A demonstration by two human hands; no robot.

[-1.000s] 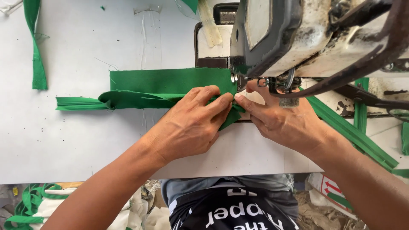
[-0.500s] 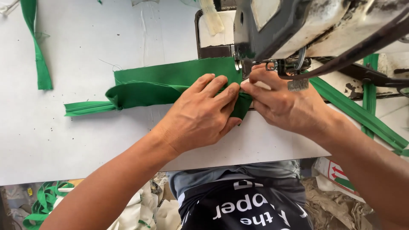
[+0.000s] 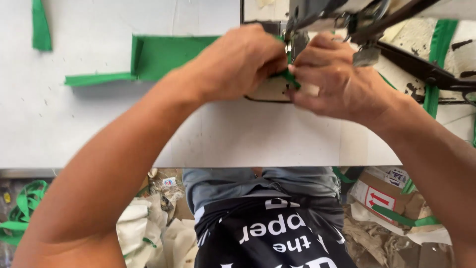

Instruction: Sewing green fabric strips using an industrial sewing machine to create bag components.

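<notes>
A green fabric piece (image 3: 171, 55) lies on the white table (image 3: 99, 124), its right end running under the sewing machine (image 3: 342, 15). A narrow green strip (image 3: 96, 78) sticks out from its left side. My left hand (image 3: 233, 64) presses on the fabric close to the needle area, fingers curled. My right hand (image 3: 337, 82) pinches the green fabric edge (image 3: 287, 78) just in front of the presser foot. Both hands nearly touch each other. The needle itself is hidden behind my fingers.
A second green strip (image 3: 41, 25) lies at the table's far left. Green strap (image 3: 436, 54) hangs to the right of the machine. Below the table edge lie white cloth scraps (image 3: 148, 228), green straps (image 3: 22, 208) and a cardboard box (image 3: 382, 196).
Both hands and the fabric have moved up towards the machine; the view has shifted closer. My fingers now bunch the fabric edge at the presser foot instead of lying flat.
</notes>
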